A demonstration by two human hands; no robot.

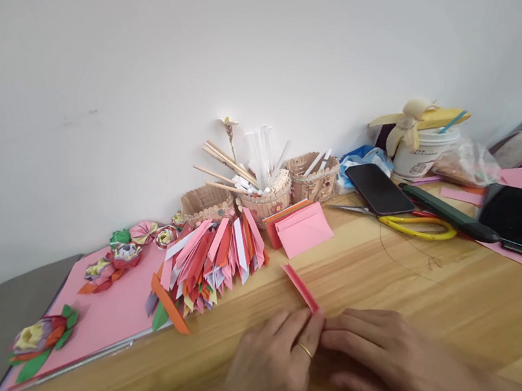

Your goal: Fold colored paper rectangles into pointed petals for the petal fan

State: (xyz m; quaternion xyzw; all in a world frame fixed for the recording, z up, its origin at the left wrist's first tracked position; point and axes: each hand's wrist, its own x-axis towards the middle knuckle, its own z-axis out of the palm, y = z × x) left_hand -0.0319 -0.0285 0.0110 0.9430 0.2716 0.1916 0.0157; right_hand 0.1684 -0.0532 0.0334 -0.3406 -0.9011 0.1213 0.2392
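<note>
A narrow folded strip of pink paper (300, 287) slants up from between my hands at the front middle of the table. My left hand (280, 356), with a ring on one finger, presses its fingertips on the strip's near end. My right hand (379, 344) meets it there, fingers together against the same end; its exact grip is hidden. Just beyond stand folded pink and red paper pieces (304, 229). To their left lies a dense pile of folded paper strips (216, 258) in pink, red, orange, white and purple.
Paper flowers (34, 337) rest on a pink sheet (111, 309) at left. Small wooden baskets (265, 204) with sticks and tubes line the wall. At right are yellow-handled scissors (413, 228), a phone (378, 188), a dark green cutter (450, 213), another black device (519, 217) and a white cup (419, 155).
</note>
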